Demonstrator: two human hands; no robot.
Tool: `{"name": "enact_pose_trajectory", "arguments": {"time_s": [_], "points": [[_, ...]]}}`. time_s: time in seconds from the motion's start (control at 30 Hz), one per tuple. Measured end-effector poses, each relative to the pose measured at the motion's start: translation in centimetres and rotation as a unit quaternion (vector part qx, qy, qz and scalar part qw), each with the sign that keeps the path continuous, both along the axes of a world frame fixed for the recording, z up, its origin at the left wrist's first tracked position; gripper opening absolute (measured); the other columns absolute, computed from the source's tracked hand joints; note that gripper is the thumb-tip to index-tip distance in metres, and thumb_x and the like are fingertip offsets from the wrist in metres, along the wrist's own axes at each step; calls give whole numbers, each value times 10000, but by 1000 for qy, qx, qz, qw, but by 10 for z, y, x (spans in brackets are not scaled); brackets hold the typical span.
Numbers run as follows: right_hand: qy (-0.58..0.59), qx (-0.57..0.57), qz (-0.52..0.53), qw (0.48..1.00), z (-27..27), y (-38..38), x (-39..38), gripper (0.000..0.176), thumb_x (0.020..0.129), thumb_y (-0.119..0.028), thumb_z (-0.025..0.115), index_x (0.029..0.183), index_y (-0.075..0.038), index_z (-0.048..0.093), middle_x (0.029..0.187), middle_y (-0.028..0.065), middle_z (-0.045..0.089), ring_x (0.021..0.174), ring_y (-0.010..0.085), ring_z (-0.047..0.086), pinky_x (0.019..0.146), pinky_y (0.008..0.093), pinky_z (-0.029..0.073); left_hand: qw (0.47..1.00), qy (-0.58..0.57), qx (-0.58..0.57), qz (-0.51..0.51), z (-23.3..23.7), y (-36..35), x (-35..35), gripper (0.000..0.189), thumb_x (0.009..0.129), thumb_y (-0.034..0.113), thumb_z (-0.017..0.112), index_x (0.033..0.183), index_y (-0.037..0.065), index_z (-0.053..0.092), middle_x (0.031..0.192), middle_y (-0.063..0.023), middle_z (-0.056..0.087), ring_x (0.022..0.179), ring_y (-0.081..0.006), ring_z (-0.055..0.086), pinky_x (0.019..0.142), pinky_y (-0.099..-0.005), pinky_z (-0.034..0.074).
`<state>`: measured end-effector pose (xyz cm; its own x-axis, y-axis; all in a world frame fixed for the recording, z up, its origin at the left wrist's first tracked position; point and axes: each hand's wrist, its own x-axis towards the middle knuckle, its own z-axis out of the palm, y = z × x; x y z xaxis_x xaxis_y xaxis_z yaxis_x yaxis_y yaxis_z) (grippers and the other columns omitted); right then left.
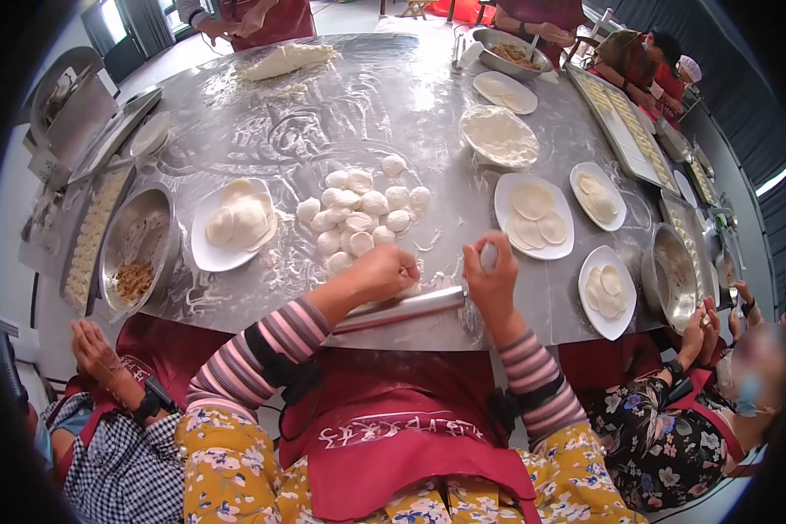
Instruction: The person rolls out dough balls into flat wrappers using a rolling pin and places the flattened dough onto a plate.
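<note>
My right hand [491, 278] is closed at the right end of a steel rolling pin [410, 307], which lies near the table's front edge; a grey rounded end shows between thumb and fingers. My left hand [386, 272] is just behind the pin, fingers curled together. Pale dough [413, 287] shows at its fingertips, though most of it is hidden by the hand and pin. Just beyond my left hand sits a cluster of floured dough balls [358, 210]. A white plate of rolled dough rounds [203, 249] stands to the left, another plate [505, 246] to the right.
Steel bowls with filling stand at left [168, 229] and back right [546, 63]. A flour dish [499, 144] and further wrapper plates are on the right. Trays of dumplings [96, 231] line the sides. A dough mass [286, 61] lies far back. People flank me closely.
</note>
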<state>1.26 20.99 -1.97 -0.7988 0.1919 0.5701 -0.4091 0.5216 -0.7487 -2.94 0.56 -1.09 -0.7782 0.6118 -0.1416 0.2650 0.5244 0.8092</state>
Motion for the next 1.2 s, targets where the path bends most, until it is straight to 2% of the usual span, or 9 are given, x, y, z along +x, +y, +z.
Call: {"name": "enact_pose_trajectory", "arguments": {"time_s": [0.13,0.23,0.37,0.57,0.63,0.73,0.9,0.97,1.2], "points": [[67,65,-21,995,5,-7,-23,230,755,-18,694,864,-64,497,639,104,524,501,266,541,476,350,413,997,59,-58,2,7,8,-2,103,727,88,631,790,13,665,737,-165,650,703,-274,641,627,-353,488],[63,53,-28,996,8,-6,-7,221,759,-25,695,845,-56,493,639,111,515,515,285,537,480,348,413,995,92,-46,-14,4,0,1,109,727,95,634,790,10,659,733,-161,649,697,-267,641,619,-355,487],[22,20,-67,997,2,-1,32,220,759,-10,686,842,-58,488,641,114,510,537,300,542,502,348,424,995,24,7,100,-3,-8,21,147,736,134,659,792,-2,651,726,-151,647,667,-251,632,622,-353,486],[74,50,-66,994,7,-12,-14,213,764,-7,670,857,-50,484,668,146,542,584,353,565,528,381,439,992,93,-52,72,5,1,23,134,750,140,666,782,12,642,724,-166,634,684,-280,625,632,-362,478],[88,56,-61,993,8,-12,-17,215,766,-16,670,867,-48,482,675,154,544,593,366,562,533,388,437,990,127,-25,62,7,3,17,101,741,134,626,738,34,637,759,-171,647,758,-336,631,663,-427,483],[61,69,-65,994,5,-6,3,224,764,-14,673,870,-50,479,676,146,545,588,365,561,532,384,439,995,86,-53,-13,7,2,16,91,738,121,622,750,32,633,774,-174,647,759,-337,629,666,-421,484],[42,34,-81,995,7,-4,51,231,757,7,671,880,-53,485,676,122,542,573,327,569,524,374,437,998,50,-2,40,-6,-16,21,123,759,96,639,811,-14,618,723,-156,629,690,-274,622,626,-361,477],[31,27,-91,995,1,-4,33,226,760,10,665,886,-52,488,677,128,546,566,314,574,520,376,435,999,10,9,43,-1,-17,23,119,762,90,631,811,-18,618,723,-154,632,691,-272,623,626,-359,477],[98,73,-62,991,7,-11,-19,222,762,8,663,875,-51,482,662,132,534,566,316,567,530,366,438,995,89,-49,7,7,2,10,125,770,103,635,821,-9,610,742,-173,621,715,-305,617,653,-373,474]]}}
